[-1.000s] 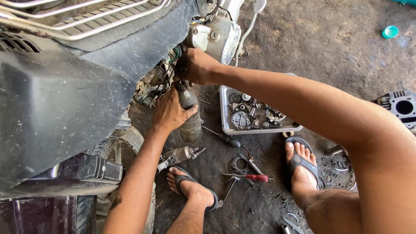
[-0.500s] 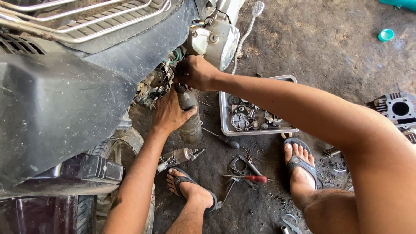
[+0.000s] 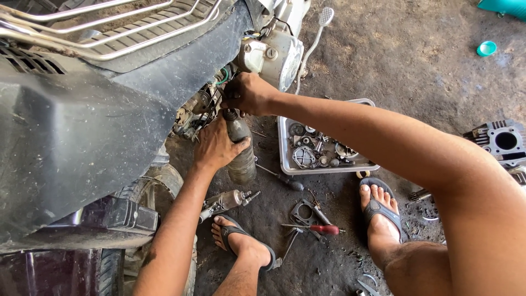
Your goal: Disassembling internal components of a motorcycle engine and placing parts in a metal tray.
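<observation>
A black motorbike fills the left of the head view, with its silver engine case at the top middle. My left hand grips a dirty grey cylindrical part that hangs below the engine. My right hand is closed on the fittings where that part meets the engine; what its fingers pinch is hidden. Both my feet in black sandals rest on the dirt floor below.
A metal tray with several small engine parts lies right of the cylinder. Loose tools lie on the floor: a red-handled screwdriver, a silver part, gaskets. An engine cylinder block is at the right edge, a teal cap far right.
The view has shifted slightly, so the hands sit lower in frame. Both hands remain at the same joint under the engine, the left still around the grey cylinder.
</observation>
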